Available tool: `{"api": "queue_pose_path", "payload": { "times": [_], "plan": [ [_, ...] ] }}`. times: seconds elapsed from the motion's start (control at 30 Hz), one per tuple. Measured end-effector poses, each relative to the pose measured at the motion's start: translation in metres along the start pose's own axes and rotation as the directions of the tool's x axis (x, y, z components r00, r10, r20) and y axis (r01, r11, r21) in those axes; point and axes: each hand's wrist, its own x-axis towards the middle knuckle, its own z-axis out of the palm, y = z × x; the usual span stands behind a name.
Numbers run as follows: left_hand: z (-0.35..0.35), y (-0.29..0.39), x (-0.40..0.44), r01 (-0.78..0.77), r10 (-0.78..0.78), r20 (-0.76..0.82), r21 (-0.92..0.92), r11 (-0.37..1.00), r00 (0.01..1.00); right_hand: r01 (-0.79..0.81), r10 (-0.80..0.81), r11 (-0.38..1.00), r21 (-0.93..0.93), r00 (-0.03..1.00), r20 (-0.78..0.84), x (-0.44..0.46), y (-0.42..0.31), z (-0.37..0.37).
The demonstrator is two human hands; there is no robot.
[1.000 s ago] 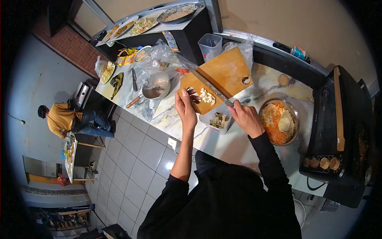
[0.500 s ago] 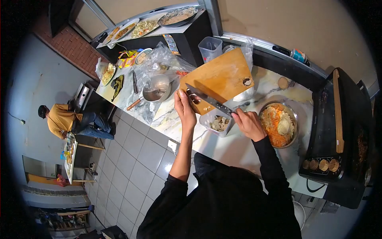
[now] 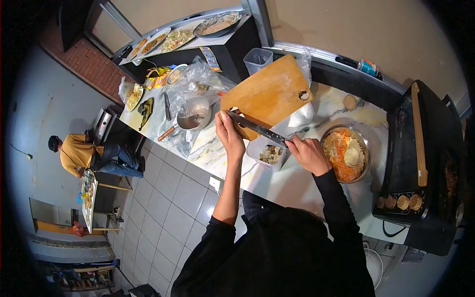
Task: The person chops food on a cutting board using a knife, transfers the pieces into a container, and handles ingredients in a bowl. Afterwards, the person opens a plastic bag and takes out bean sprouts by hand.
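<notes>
Marble-look table point(image 3: 210, 152), steel pot point(image 3: 198, 106) at left; next along, left hand point(image 3: 229, 137) clamped on the near-left corner of the wooden cutting board point(image 3: 277, 86), thumb close to the tip of the knife point(image 3: 260, 130), so best to get it clear of the edge. Plastic tub point(image 3: 273, 168) of pale chopped bits point(image 3: 270, 155) sits by the board's near edge: line that edge over it, blade low and flat. Right hand point(image 3: 310, 155), apart from left, grips the knife handle; mind the metal bowl point(image 3: 368, 148) just beside.
</notes>
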Motion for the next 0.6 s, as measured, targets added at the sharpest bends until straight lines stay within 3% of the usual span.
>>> {"api": "queue_pose_path", "payload": {
  "times": [0.1,0.17,0.43,0.53,0.57,0.6],
  "plan": [
    [-0.003,0.003,0.004,-0.014,0.015,-0.032,0.015,1.000,0.999,-0.030,0.029,0.999,0.029,1.000,0.010,-0.010,0.000,-0.008],
    [-0.004,0.011,0.003,0.061,-0.066,-0.045,-0.121,0.991,0.997,-0.041,0.040,0.998,0.047,0.999,0.014,-0.017,0.002,-0.015],
    [-0.056,0.015,-0.006,0.051,-0.066,-0.274,-0.061,0.997,0.960,-0.236,0.245,0.948,0.213,0.969,-0.019,-0.047,0.001,-0.046],
    [-0.095,0.007,-0.020,0.129,-0.141,-0.378,-0.055,0.990,0.915,-0.247,0.324,0.890,0.384,0.934,-0.150,-0.060,-0.001,-0.046],
    [-0.104,0.007,-0.027,0.145,-0.144,-0.418,-0.029,0.989,0.897,-0.250,0.326,0.890,0.382,0.933,-0.149,-0.064,-0.002,-0.048],
    [-0.118,0.001,-0.035,0.148,-0.150,-0.417,-0.038,0.988,0.896,-0.339,0.377,0.867,0.366,0.926,-0.035,-0.066,-0.006,-0.051]
  ]
}}
